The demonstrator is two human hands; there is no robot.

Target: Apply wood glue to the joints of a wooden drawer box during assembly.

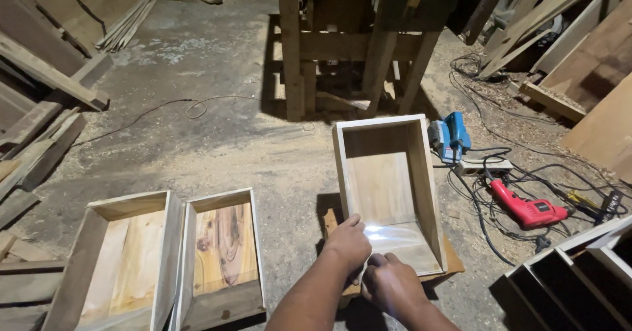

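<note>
Both your hands are at the near end of the open wooden box (388,186), which stands on the sawdust-strewn floor (217,140) on a flat board (454,260). Your left hand (347,242) lies flat, fingers spread over the box's near wall. Your right hand (390,283) seems curled on that same edge, though glare there hides what, if anything, it pinches. You look to be checking or steadying that wall; next calls for a firm, square hold.
</note>
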